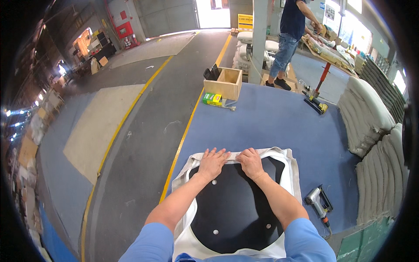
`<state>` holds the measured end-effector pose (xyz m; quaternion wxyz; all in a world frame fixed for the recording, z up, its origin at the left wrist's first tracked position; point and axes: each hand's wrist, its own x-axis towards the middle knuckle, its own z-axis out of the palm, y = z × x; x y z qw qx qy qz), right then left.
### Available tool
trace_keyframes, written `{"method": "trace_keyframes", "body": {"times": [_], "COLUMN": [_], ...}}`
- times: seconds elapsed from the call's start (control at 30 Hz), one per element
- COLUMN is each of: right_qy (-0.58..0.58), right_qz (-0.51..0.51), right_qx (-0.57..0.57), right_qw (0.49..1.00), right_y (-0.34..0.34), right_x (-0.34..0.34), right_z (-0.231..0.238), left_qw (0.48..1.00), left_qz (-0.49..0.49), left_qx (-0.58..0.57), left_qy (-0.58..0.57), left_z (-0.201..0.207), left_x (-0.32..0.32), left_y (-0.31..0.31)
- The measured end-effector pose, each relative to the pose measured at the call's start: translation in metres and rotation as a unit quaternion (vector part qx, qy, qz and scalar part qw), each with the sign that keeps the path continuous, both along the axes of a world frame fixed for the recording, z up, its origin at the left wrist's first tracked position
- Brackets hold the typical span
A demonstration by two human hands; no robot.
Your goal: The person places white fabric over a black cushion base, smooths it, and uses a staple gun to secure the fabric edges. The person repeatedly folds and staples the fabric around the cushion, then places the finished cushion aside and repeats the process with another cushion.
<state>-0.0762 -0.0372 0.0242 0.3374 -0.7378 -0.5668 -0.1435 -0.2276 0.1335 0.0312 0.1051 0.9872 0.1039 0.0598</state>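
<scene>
In front of me, a black seat panel (238, 207) with several round holes lies face up on white padding (190, 220). A pale beige fabric cover (295, 177) spreads out beneath and around it. At the far edge, my left hand (210, 164) presses on the folded fabric with its fingers stretched out. Just beside it, my right hand (250, 163) has its fingers curled and closed on the same fabric edge, pinching it toward the panel. A silver staple gun (317, 203) with a hose lies on the blue table to the right.
Beyond my hands on the blue table (270, 118) stand a wooden box (229, 84) and a green-yellow carton (212, 99). A second staple gun (315, 105) lies at the far right. Stacked cushions (364, 115) line the right side. A person (290, 39) works behind a pillar (259, 43).
</scene>
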Motion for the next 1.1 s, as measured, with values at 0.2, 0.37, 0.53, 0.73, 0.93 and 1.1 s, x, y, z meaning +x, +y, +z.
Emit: {"method": "trace_keyframes", "body": {"times": [0.2,0.37,0.53,0.73,0.93,1.1], "right_qy": [-0.015,0.001,0.007,0.229,0.151,0.182], "right_qz": [-0.003,-0.024,-0.024,-0.077,-0.520,-0.454], "right_qx": [-0.013,-0.017,-0.065,-0.005,-0.262,-0.293], "right_qw": [1.000,1.000,0.998,0.970,0.799,0.821], "right_y": [-0.003,-0.008,-0.019,-0.130,-0.378,-0.379], "right_x": [0.001,-0.009,-0.016,-0.031,0.007,0.000], "right_z": [-0.003,-0.007,-0.006,0.036,0.055,0.008], "left_qw": [0.995,0.967,0.940,0.919,0.933,0.924], "left_qz": [-0.022,0.053,-0.019,0.026,-0.054,0.007], "left_qx": [-0.089,-0.227,-0.293,-0.323,-0.273,-0.275], "left_qy": [0.034,0.103,0.173,0.226,0.226,0.266], "left_z": [0.014,0.028,-0.013,-0.003,-0.017,-0.019], "left_x": [0.015,0.066,0.091,0.076,0.104,0.090], "left_y": [0.012,0.023,0.033,0.027,0.020,0.042]}}
